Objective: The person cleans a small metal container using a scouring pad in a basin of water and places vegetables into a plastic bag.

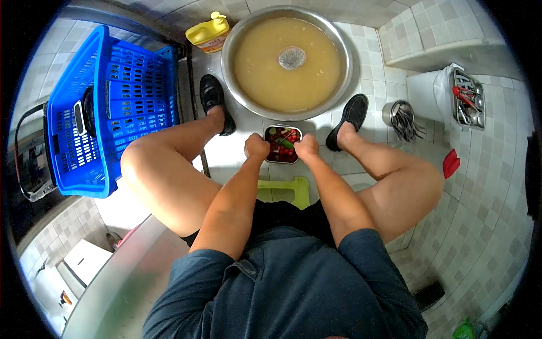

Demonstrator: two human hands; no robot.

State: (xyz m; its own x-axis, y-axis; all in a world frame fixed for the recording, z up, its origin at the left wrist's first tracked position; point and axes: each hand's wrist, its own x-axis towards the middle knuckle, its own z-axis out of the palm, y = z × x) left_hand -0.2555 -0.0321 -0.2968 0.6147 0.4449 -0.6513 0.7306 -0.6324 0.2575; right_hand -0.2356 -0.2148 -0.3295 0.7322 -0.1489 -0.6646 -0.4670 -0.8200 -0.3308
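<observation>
Between my hands is a small rectangular metal container (283, 144) of red and green chili peppers in dark liquid. My left hand (257, 146) grips its left rim, and my right hand (306, 146) grips its right rim. Just beyond it stands a wide metal basin (237, 95) of cloudy yellowish liquid, with a round metal mesh scourer or strainer (291, 58) in the middle; which of these it is, I cannot tell. Part of a yellow-green plastic stool (301, 190) shows below the container. Whether the container touches the floor is unclear.
A blue plastic basket (139, 93) stands at left, a yellow pump jug (208, 34) beside the basin. At right are a metal pot (388, 113) of utensils and a metal tray (470, 123) of cutlery on a white bin. My feet flank the basin's near side.
</observation>
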